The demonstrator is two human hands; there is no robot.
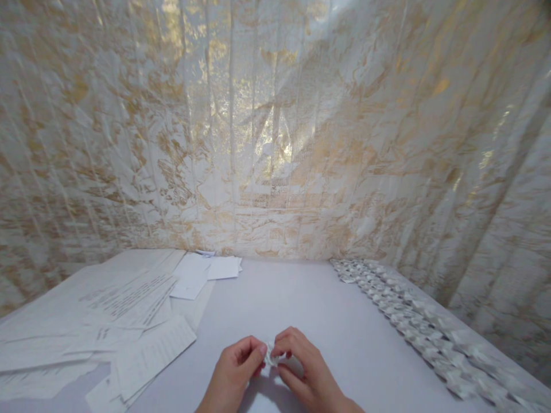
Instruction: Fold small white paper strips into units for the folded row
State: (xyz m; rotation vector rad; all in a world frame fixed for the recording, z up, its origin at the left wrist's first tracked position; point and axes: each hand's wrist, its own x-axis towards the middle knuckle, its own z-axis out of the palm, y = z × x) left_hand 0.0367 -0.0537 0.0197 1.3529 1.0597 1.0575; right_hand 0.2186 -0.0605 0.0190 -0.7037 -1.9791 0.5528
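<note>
A small folded white paper piece (272, 357) is pinched between both my hands at the lower middle of the view. My left hand (235, 373) grips its left side with closed fingers. My right hand (301, 367) holds its right side, fingers curled around it. The piece hovers just above the white table (301, 298). Most of the paper is hidden by my fingertips.
Loose printed paper sheets (129, 310) lie spread over the table's left side. A long row of several small folded paper pieces (413, 321) runs along the right edge. A cream and gold patterned curtain (275, 126) hangs close behind and to the right.
</note>
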